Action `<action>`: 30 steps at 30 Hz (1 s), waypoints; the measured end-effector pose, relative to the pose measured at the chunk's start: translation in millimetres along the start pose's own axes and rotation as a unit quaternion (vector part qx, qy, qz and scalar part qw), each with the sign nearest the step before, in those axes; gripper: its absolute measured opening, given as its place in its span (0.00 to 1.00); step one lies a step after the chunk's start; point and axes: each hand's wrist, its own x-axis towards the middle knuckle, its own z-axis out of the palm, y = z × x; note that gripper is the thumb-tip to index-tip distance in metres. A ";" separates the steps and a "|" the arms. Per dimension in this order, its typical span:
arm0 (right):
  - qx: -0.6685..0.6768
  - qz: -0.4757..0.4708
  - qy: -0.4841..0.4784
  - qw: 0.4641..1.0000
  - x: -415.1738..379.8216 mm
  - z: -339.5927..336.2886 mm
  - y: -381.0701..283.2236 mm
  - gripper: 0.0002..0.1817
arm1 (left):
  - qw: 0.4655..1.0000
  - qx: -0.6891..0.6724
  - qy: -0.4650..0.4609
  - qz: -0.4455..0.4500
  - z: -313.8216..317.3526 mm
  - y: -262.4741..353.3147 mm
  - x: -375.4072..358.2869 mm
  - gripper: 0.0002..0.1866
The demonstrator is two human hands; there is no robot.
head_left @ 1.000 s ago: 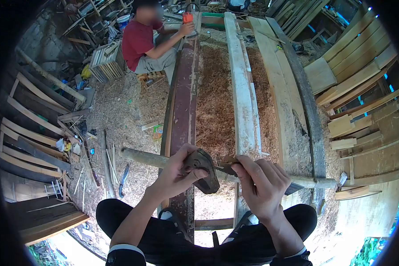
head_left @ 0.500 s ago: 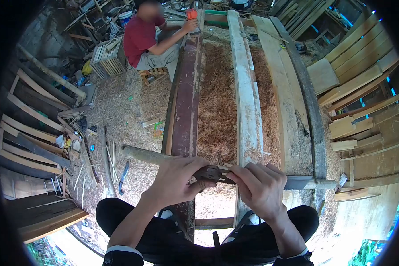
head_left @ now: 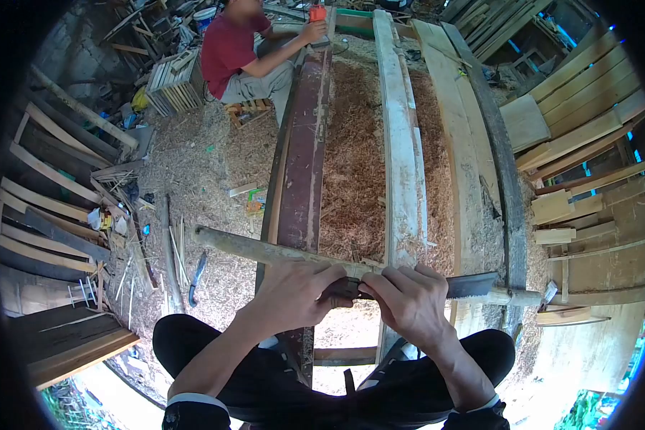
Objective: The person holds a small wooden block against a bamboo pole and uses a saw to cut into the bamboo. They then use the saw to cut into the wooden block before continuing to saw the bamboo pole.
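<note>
My left hand point(head_left: 294, 294) is wrapped round the dark brown handle point(head_left: 344, 288) of a bladed tool. Its grey blade point(head_left: 476, 285) sticks out to the right, past my right hand point(head_left: 412, 297), with a bright, rough-looking lower edge. The fingers of my right hand are closed over the tool near the handle's end; their exact grip is partly hidden. Just beyond both hands, a round wooden pole point(head_left: 240, 245) lies crosswise over the long boards. The maroon board point(head_left: 301, 158) and the pale, whitish board point(head_left: 403, 158) run away from me.
A person in a red shirt point(head_left: 229, 54) sits at the far left, one hand on an orange power tool point(head_left: 317, 14). Wood shavings point(head_left: 351, 158) cover the ground. A knife point(head_left: 198, 278) lies at left. Planks point(head_left: 580, 86) lean at right; curved wooden pieces point(head_left: 54, 168) stand at left.
Both hands stay on the tool. The blade has tilted up a little, and more of it shows right of my right hand. The view has shifted slightly.
</note>
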 end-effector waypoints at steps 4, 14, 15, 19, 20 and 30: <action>0.029 0.012 -0.009 0.999 2.5 1.3 5.1 0.07 | 1.000 -0.007 -0.002 -0.002 1.3 -0.5 3.0 0.20; 0.044 0.026 -0.024 0.998 -6.0 14.8 13.1 0.06 | 0.982 -0.173 -0.009 -0.074 25.9 -7.9 3.1 0.22; 0.043 0.027 -0.024 0.998 -5.7 16.3 15.0 0.06 | 0.982 -0.173 -0.010 -0.073 26.8 -8.6 3.1 0.22; 0.061 0.031 -0.021 0.997 1.7 7.7 28.6 0.08 | 0.989 -0.128 0.063 -0.049 12.4 -16.1 9.9 0.25; 0.083 0.072 -0.010 0.994 1.6 7.9 33.5 0.08 | 0.990 -0.069 0.123 -0.015 4.7 -19.9 9.8 0.27; 0.437 0.271 0.025 0.857 -6.6 52.1 33.6 0.09 | 0.794 -0.536 0.264 -0.112 -6.9 -16.1 30.5 0.25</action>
